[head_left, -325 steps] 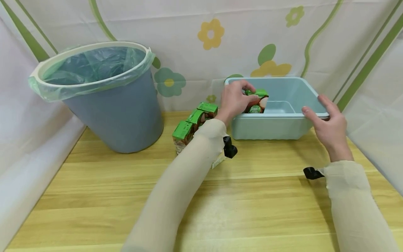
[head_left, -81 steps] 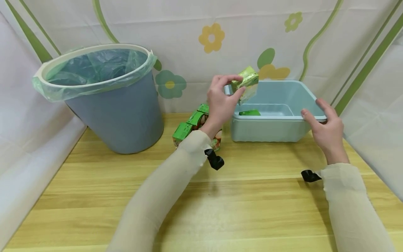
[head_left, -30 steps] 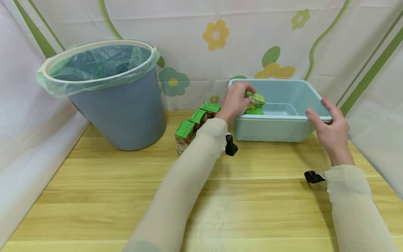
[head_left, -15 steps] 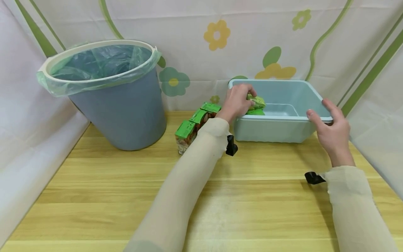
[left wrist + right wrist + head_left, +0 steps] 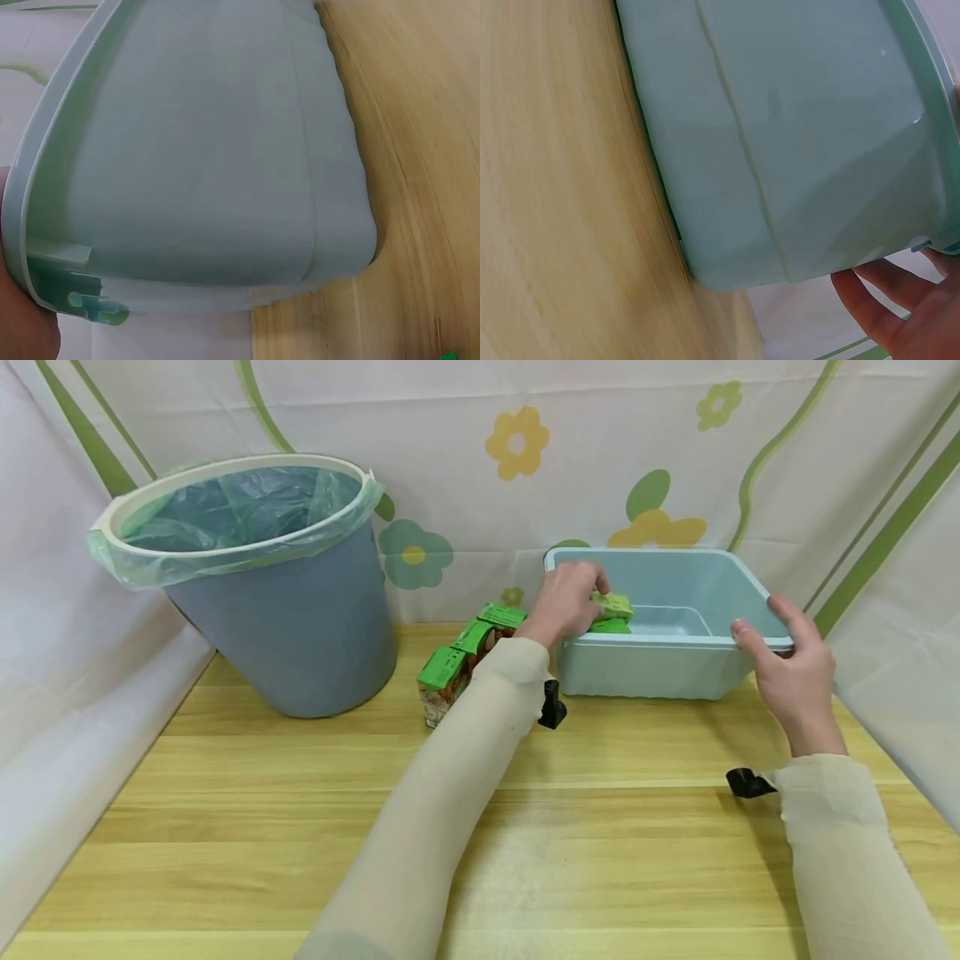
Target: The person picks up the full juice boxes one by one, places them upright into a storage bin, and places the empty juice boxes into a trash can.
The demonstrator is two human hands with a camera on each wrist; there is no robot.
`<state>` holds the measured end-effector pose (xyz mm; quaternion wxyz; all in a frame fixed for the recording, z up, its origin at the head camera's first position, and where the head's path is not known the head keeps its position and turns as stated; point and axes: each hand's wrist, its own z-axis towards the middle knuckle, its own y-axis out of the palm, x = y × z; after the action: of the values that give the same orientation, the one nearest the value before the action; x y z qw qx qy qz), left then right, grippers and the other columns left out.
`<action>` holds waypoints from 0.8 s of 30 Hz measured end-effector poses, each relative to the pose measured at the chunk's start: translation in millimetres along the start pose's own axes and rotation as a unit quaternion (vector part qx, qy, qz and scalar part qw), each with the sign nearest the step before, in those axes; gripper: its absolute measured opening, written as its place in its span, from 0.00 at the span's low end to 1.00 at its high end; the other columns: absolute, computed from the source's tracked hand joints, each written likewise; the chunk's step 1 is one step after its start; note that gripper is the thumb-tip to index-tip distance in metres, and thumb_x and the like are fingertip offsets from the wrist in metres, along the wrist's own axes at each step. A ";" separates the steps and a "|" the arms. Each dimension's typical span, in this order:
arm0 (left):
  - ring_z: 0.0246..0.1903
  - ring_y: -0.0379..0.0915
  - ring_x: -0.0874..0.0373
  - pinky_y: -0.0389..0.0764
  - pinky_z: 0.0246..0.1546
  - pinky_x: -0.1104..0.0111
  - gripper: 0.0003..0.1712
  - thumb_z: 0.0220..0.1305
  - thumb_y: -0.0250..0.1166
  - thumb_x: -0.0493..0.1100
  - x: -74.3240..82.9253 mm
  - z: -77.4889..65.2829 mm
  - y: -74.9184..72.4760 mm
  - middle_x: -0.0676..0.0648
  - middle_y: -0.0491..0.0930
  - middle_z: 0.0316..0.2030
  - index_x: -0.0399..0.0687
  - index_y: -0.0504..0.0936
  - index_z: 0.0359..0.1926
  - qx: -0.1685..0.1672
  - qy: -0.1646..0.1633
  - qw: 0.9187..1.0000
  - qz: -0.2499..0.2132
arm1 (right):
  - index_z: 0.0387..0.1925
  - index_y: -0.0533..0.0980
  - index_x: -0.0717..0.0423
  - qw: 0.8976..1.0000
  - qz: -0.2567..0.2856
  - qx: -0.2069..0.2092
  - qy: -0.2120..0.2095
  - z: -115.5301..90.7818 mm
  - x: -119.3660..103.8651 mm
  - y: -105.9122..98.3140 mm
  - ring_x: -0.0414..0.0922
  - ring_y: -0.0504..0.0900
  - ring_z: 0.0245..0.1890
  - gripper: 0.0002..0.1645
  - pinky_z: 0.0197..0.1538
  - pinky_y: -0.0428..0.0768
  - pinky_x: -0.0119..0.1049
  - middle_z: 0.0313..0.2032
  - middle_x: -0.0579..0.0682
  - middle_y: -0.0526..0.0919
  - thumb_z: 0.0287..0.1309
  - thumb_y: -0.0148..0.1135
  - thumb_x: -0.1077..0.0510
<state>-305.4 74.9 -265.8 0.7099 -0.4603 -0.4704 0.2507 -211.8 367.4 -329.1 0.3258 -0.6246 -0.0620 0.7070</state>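
Note:
My left hand [image 5: 564, 602] reaches over the near left rim of a pale blue plastic bin [image 5: 645, 667]. Its thumb and index finger are at the left end of a small light green carton [image 5: 615, 606], which lies inside against a brighter green carton [image 5: 610, 626]. My right hand [image 5: 797, 670] grips the bin's right end, thumb over the rim and fingers outside. In the right wrist view, fingertips [image 5: 847, 281] touch the bin's outer wall. The left wrist view shows the bin's wall [image 5: 187, 150] and part of the hand; the carton is hidden there.
A row of green-topped cartons [image 5: 442, 668] stands on the wooden table [image 5: 300, 827], partly behind the left forearm. At the left is a tall grey-blue trash can [image 5: 292, 627] lined with a green bag. A flowered curtain [image 5: 450, 435] hangs behind.
The left hand carried the light green carton from above the rim down into the bin, where it has settled lower and flatter. Earlier, that hand held a red-and-green carton there. The right hand kept its grip.

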 end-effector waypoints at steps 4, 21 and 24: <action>0.68 0.76 0.56 0.78 0.68 0.66 0.21 0.78 0.63 0.42 2.1 2.2 -1.5 0.55 0.82 0.66 0.55 0.81 0.68 -0.023 0.005 0.999 0.031 | 0.83 0.57 0.30 1.000 0.001 0.000 -0.001 0.1 -0.8 -0.5 0.44 0.64 0.73 0.44 0.54 0.70 0.09 0.84 0.35 0.53 0.72 0.61 0.35; 0.37 0.74 0.65 0.77 0.44 0.74 0.11 0.75 0.67 0.53 1.3 -3.2 1.3 0.53 0.81 0.40 0.53 0.86 0.42 0.007 -0.018 1.000 -0.020 | 0.83 0.56 0.29 1.000 -0.006 -0.005 0.006 -2.1 -1.2 -0.1 0.45 0.62 0.76 0.45 0.67 0.71 0.17 0.85 0.34 0.51 0.72 0.60 0.34; 0.25 0.52 0.62 0.59 0.31 0.72 0.26 0.76 0.66 0.53 0.0 -3.0 2.5 0.55 0.53 0.26 0.54 0.62 0.24 0.017 -0.011 0.999 -0.027 | 0.83 0.56 0.30 1.000 -0.005 -0.004 0.002 -1.5 -1.4 -0.4 0.46 0.64 0.74 0.45 0.59 0.72 0.12 0.84 0.34 0.52 0.72 0.60 0.34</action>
<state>-302.5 74.8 -268.4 0.7187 -0.4327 -0.4861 0.2448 -210.3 366.5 -328.1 0.3269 -0.6268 -0.0670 0.7041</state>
